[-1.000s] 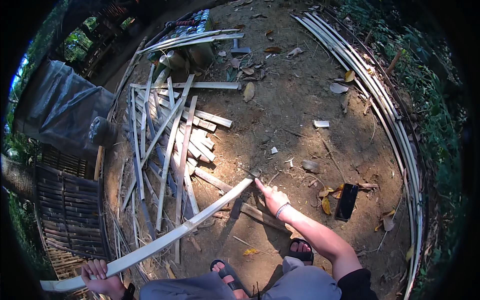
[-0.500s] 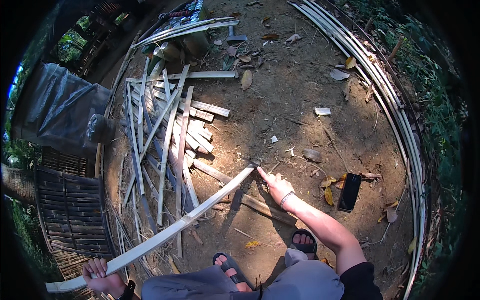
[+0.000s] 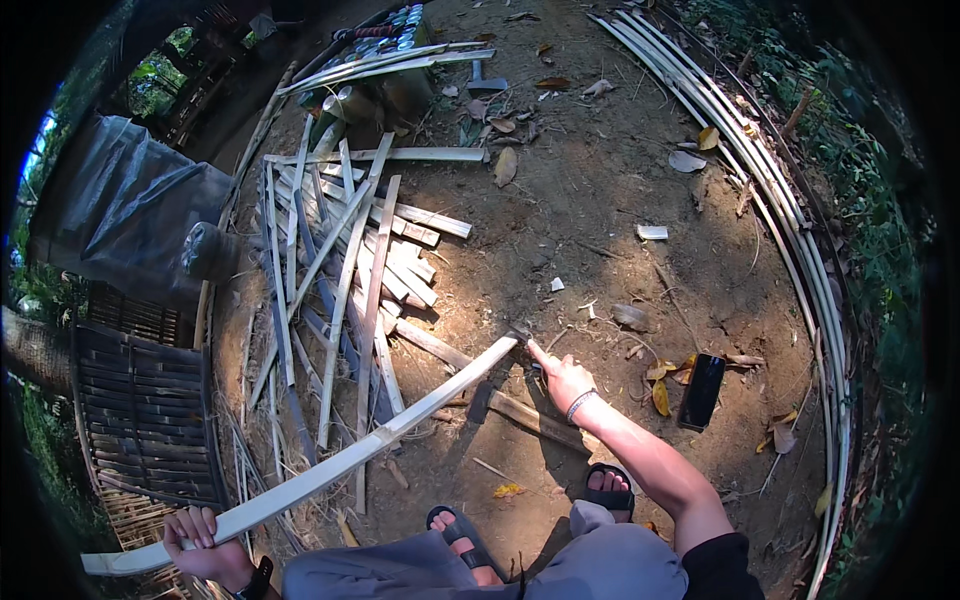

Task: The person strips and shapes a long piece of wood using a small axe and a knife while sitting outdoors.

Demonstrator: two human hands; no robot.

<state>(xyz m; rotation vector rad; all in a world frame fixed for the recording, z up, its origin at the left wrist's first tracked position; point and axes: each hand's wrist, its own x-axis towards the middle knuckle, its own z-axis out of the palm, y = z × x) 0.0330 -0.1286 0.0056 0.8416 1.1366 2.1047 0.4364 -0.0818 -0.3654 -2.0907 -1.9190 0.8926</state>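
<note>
My left hand (image 3: 207,548), at the lower left, is wrapped around a long pale bamboo strip (image 3: 380,437) close to its near end. The strip slants up and away to the right, above the ground. At its far end is my right hand (image 3: 566,380), index finger stretched out and the other fingers curled. A small dark piece (image 3: 519,334), perhaps a blade, shows at the fingertip against the strip's end. Whatever the curled fingers hold is hidden. Beneath the strip, a dark block-shaped thing (image 3: 479,401) lies across a flat wooden piece (image 3: 535,417) on the soil.
A pile of split bamboo pieces (image 3: 345,230) lies left of centre. Long thin poles (image 3: 790,215) curve along the right side. A black phone (image 3: 703,390) rests near yellow leaves. A hammer-like tool (image 3: 487,82) lies far off; a slatted bamboo rack (image 3: 150,410) stands left.
The whole scene sits slightly farther right in the view. Both hands keep nearly the same pose on and beside the strip; no thing has been taken up or let go.
</note>
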